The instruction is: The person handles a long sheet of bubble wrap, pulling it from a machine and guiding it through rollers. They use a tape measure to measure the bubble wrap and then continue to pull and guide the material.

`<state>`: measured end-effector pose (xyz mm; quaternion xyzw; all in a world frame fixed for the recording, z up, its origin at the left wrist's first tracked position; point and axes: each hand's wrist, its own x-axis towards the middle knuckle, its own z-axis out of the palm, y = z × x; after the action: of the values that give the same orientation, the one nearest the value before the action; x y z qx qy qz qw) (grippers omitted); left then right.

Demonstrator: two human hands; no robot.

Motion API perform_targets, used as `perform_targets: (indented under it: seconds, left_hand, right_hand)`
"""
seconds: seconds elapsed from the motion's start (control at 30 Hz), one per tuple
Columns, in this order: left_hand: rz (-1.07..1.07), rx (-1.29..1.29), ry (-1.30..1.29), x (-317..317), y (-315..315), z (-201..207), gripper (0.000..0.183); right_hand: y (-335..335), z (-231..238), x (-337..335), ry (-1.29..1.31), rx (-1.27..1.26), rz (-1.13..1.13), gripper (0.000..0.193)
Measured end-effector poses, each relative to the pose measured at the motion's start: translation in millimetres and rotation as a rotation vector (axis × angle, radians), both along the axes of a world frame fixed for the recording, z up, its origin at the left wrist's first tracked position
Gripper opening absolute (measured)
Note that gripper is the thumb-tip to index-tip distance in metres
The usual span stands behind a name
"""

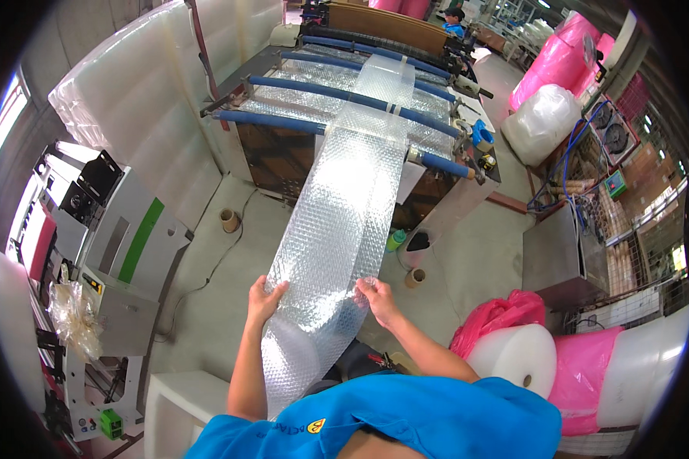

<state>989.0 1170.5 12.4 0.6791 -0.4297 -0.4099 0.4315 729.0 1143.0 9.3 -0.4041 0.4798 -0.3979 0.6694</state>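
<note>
A long strip of clear bubble wrap [341, 187] runs from the machine's blue rollers [344, 93] down toward my body. Its near end curls loosely in front of my blue shirt. My left hand [266, 298] grips the left edge of the strip, thumb on top and fingers partly beneath. Opposite it, my right hand [379, 299] pinches the right edge. Between the two hands the sheet hangs fairly flat, with bright glare across its upper part.
Left stands a grey machine with a green stripe [141, 241]; behind it are tall wrapped white blocks [130, 92]. Cardboard tubes [229, 220] and a green bottle [395, 240] are on the floor. White and pink rolls [513, 358] lie at right. Another person [453, 23] is far back.
</note>
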Motion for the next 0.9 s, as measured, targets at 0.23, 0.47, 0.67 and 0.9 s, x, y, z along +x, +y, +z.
perform_targets:
  seconds: [0.23,0.47,0.67,0.9]
  left_hand:
    - [0.005,0.067,-0.094,-4.1,-8.1,-50.9,0.036]
    - [-0.029,0.026,-0.122,-14.8,-9.3,-59.6,0.038]
    - [-0.026,-0.012,-0.218,-15.3,-12.1,-69.3,0.040]
    - [-0.031,0.092,-0.228,-12.3,-10.7,-82.1,0.043]
  right_hand:
    - [-1.6,-58.6,-7.3,0.128,0.059,-0.077,0.027]
    - [4.0,-69.4,-17.2,0.255,0.044,-0.045,0.025]
    - [0.6,-78.9,-18.3,0.233,0.032,-0.027,0.026]
    - [0.1,-81.4,-15.9,0.170,0.084,-0.043,0.026]
